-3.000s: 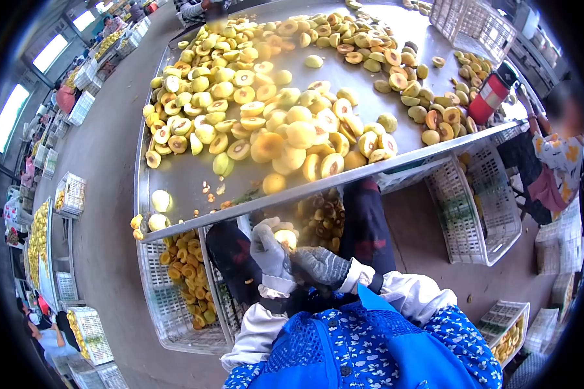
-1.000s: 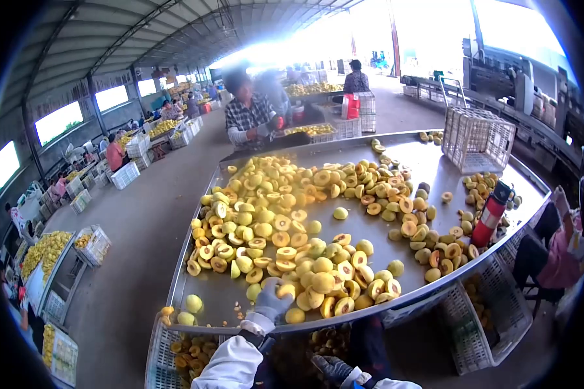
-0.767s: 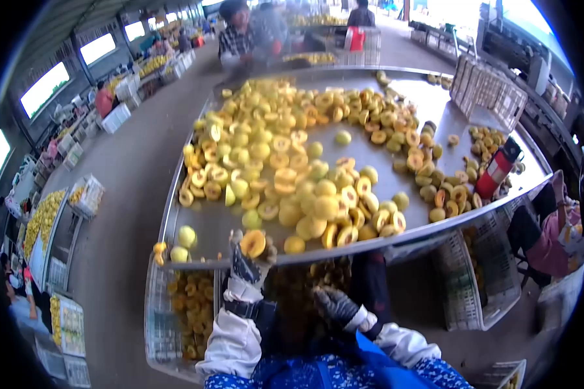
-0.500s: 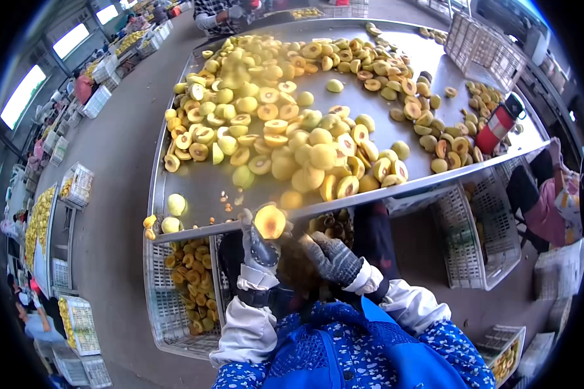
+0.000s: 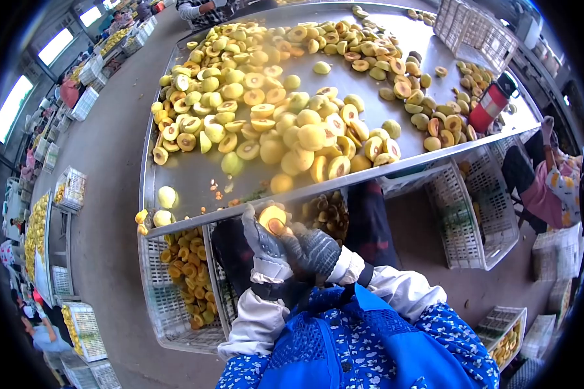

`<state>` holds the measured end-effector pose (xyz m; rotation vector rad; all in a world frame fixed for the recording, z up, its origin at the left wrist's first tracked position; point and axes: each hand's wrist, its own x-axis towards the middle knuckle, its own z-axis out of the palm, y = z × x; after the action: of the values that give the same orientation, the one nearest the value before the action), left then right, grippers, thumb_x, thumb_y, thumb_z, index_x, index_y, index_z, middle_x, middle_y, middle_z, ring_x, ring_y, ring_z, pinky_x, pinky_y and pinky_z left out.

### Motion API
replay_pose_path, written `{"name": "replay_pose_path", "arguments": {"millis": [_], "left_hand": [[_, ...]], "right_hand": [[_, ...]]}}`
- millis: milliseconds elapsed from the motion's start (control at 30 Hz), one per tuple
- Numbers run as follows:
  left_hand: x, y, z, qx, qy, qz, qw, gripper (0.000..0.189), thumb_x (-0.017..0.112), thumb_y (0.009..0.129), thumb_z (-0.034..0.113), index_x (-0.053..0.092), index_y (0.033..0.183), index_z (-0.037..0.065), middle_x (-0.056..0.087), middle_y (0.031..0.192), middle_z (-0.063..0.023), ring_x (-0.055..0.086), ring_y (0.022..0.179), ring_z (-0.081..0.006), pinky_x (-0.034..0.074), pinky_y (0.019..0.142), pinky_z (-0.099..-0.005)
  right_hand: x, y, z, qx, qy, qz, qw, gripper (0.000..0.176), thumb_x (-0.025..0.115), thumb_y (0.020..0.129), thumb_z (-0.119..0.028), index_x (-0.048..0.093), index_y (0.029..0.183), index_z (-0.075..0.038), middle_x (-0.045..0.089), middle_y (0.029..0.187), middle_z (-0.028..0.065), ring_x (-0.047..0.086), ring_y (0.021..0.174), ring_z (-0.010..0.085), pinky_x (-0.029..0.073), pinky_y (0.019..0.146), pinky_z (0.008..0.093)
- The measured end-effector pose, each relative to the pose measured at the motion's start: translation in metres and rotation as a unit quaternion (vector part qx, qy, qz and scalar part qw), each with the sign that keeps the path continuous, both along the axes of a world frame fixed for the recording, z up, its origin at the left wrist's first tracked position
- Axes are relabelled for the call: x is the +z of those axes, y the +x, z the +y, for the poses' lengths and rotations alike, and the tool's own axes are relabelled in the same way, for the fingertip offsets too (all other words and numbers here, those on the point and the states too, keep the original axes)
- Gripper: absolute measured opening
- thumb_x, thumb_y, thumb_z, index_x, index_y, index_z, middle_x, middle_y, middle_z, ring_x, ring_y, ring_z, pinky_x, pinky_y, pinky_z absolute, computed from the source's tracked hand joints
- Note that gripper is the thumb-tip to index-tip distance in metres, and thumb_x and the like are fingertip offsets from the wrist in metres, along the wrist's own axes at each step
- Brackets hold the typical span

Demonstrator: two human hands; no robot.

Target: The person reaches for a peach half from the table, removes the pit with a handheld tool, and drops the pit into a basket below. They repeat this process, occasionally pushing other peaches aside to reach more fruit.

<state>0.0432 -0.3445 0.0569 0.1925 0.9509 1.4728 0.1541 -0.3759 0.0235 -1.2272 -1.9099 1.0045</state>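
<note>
My left hand (image 5: 261, 238), in a grey glove, grips a yellow peach half (image 5: 271, 215) just below the table's near edge. The cut face is turned up, with a brown patch at its pit hollow. My gloved right hand (image 5: 314, 250) is closed right beside the peach half, its fingertips close to the fruit's lower edge. Whatever it holds, if anything, is hidden. Beyond the edge, many whole and halved peaches (image 5: 311, 137) are heaped on the metal table (image 5: 198, 174). Small pit pieces (image 5: 219, 194) lie near the edge.
Below the table at left stands a crate (image 5: 150, 285) of peach halves; another crate (image 5: 461, 220) is at right. A red bottle (image 5: 490, 107) and a white crate (image 5: 475, 34) are on the table. Other people sit right and stand across.
My right hand has moved left, up against the peach half. The peach half has tilted in my left hand. The whole view has shifted slightly.
</note>
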Motion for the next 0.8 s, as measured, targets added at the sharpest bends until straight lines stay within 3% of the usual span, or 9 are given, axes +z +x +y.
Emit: {"name": "replay_pose_path", "arguments": {"millis": [133,167,267,333,467,567,700,800], "left_hand": [[-0.007,0.002,-0.004,0.012,0.032,0.061,0.998,0.046,0.043,0.091,0.046,0.057,0.087,0.001,0.061,0.074,-0.0155,0.059,0.058,-0.0255,0.05,0.052,-0.0335],[-0.009,0.002,-0.005,0.013,0.034,0.07,0.997,0.047,0.042,0.091,0.046,0.056,0.086,0.001,0.061,0.074,-0.016,0.059,0.057,-0.0256,0.05,0.052,-0.0337],[-0.01,0.003,-0.006,0.003,0.024,0.107,0.994,0.051,0.039,0.093,0.047,0.056,0.084,0.0,0.061,0.07,-0.0166,0.059,0.054,-0.0256,0.051,0.051,-0.0333],[-0.013,0.005,-0.008,-0.011,0.035,0.158,0.987,0.052,0.038,0.094,0.05,0.056,0.082,0.002,0.062,0.07,-0.016,0.059,0.053,-0.025,0.051,0.05,-0.0335],[-0.014,0.009,-0.009,-0.031,0.06,0.153,0.986,0.054,0.037,0.094,0.049,0.058,0.081,0.002,0.062,0.07,-0.0173,0.06,0.054,-0.0262,0.051,0.051,-0.0343],[-0.017,0.007,-0.005,-0.107,0.082,0.067,0.989,0.054,0.037,0.093,0.051,0.059,0.081,0.003,0.062,0.07,-0.0174,0.06,0.055,-0.0287,0.051,0.051,-0.0362],[-0.006,0.007,-0.006,-0.17,0.05,0.015,0.984,0.053,0.037,0.094,0.05,0.061,0.083,0.004,0.062,0.073,-0.0182,0.06,0.06,-0.03,0.051,0.052,-0.0358],[0.013,-0.019,0.0,-0.095,0.106,0.096,0.985,0.045,0.041,0.095,0.042,0.061,0.083,0.002,0.064,0.075,-0.0178,0.062,0.063,-0.0292,0.051,0.054,-0.035]], "right_hand": [[0.02,0.016,0.002,0.071,-0.015,0.062,0.995,0.043,0.04,0.095,-0.042,0.052,0.108,-0.003,0.062,0.082,0.0268,0.059,0.071,0.0442,0.047,0.062,0.0495],[0.031,0.016,0.004,0.069,-0.178,0.084,0.978,0.044,0.038,0.097,-0.043,0.055,0.104,-0.003,0.063,0.081,0.0232,0.062,0.071,0.0383,0.048,0.064,0.0428],[0.021,0.024,0.006,0.13,-0.255,0.175,0.942,0.042,0.037,0.098,-0.04,0.056,0.099,-0.003,0.062,0.075,0.0144,0.06,0.067,0.0258,0.047,0.064,0.0353],[0.02,0.032,0.007,0.172,-0.293,0.255,0.905,0.041,0.039,0.099,-0.039,0.058,0.094,-0.003,0.058,0.071,0.0038,0.049,0.062,0.0133,0.044,0.06,0.0286],[-0.004,0.035,0.006,0.163,-0.313,0.266,0.897,0.045,0.041,0.097,-0.045,0.058,0.085,-0.005,0.055,0.063,0.0029,0.049,0.053,0.0116,0.041,0.049,0.0259],[-0.025,0.037,0.003,0.179,-0.282,0.266,0.904,0.047,0.041,0.095,-0.049,0.057,0.082,-0.006,0.052,0.057,0.002,0.045,0.043,0.011,0.036,0.039,0.024],[-0.009,0.039,0.002,0.184,-0.465,0.37,0.783,0.045,0.042,0.095,-0.049,0.057,0.082,-0.008,0.047,0.053,0.0003,0.04,0.036,0.009,0.03,0.032,0.0213],[-0.011,0.042,0.0,0.232,-0.335,0.311,0.859,0.042,0.044,0.095,-0.047,0.057,0.086,-0.008,0.048,0.056,0.0003,0.043,0.042,0.0096,0.032,0.037,0.0225]]}}
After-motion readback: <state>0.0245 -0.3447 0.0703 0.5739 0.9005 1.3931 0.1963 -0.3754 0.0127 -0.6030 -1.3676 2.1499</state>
